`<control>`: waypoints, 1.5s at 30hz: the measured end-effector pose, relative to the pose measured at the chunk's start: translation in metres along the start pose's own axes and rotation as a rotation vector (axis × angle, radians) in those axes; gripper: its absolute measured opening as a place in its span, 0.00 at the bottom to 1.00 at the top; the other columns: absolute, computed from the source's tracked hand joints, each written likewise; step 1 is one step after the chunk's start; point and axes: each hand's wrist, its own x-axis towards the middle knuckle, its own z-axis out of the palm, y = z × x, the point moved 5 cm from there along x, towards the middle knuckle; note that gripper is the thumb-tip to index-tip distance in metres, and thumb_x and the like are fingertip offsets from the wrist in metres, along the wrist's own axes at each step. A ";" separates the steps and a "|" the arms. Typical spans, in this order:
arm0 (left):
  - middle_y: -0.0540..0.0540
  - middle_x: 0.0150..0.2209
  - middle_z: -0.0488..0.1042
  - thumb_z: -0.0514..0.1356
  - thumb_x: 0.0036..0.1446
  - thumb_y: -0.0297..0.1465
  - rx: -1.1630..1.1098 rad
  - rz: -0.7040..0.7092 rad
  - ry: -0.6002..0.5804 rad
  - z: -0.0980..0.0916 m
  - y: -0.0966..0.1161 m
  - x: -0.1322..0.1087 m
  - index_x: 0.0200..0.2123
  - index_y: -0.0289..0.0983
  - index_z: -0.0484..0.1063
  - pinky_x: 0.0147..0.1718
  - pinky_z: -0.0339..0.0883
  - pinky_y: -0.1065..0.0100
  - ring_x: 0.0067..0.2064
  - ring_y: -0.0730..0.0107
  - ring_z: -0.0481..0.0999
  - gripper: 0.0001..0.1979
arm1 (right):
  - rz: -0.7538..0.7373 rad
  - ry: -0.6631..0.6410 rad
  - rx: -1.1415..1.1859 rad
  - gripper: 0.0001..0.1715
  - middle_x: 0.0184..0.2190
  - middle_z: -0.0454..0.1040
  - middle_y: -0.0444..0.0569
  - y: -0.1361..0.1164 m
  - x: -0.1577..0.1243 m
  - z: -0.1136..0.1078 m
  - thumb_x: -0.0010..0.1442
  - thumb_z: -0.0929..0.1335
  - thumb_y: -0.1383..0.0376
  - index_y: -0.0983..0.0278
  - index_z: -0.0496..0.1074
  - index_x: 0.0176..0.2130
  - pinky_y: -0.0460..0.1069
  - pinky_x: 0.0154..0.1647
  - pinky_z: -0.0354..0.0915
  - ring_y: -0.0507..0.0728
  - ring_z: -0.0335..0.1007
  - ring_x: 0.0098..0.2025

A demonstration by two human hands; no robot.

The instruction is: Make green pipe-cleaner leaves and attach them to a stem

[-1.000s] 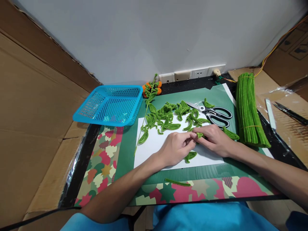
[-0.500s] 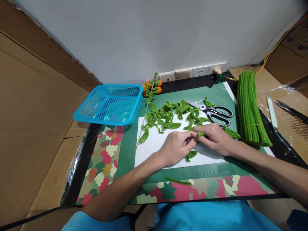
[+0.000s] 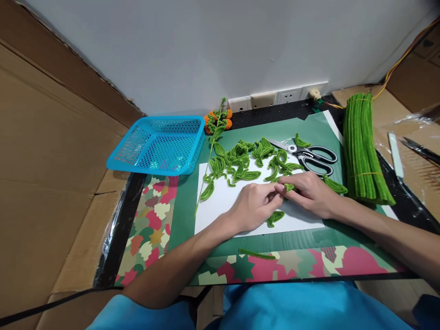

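Both hands meet over a white sheet (image 3: 223, 206) on the table. My left hand (image 3: 254, 208) and my right hand (image 3: 309, 195) pinch the same small green pipe-cleaner piece (image 3: 288, 187) between their fingertips. A finished green pipe-cleaner leaf (image 3: 275, 217) lies just below the hands. A pile of several green leaves (image 3: 247, 160) lies beyond them on the sheet. A straight green stem piece (image 3: 257, 255) lies near the front edge.
Black-handled scissors (image 3: 309, 156) lie behind my right hand. A bundle of green pipe cleaners (image 3: 364, 151) lies at the right. A blue mesh basket (image 3: 160, 144) sits at the back left. A stem with orange flowers (image 3: 215, 130) lies beside it. Cardboard walls stand left and right.
The hands stay together on the green piece, with only small finger movement. The camera has shifted a little, so everything sits slightly higher and to the right.
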 end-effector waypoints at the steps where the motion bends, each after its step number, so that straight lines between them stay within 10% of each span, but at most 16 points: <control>1: 0.54 0.24 0.69 0.58 0.69 0.33 0.001 0.001 0.000 0.000 0.000 0.000 0.37 0.35 0.80 0.30 0.55 0.71 0.27 0.75 0.66 0.12 | -0.003 0.003 0.000 0.22 0.22 0.64 0.41 0.000 0.000 0.000 0.76 0.61 0.56 0.61 0.64 0.30 0.49 0.31 0.49 0.52 0.56 0.24; 45: 0.54 0.24 0.68 0.58 0.70 0.35 -0.012 0.013 -0.006 0.001 0.005 0.000 0.39 0.34 0.80 0.29 0.55 0.71 0.27 0.74 0.66 0.13 | -0.021 0.011 -0.051 0.20 0.22 0.67 0.42 0.000 -0.003 -0.003 0.75 0.62 0.57 0.61 0.67 0.32 0.49 0.30 0.51 0.52 0.59 0.24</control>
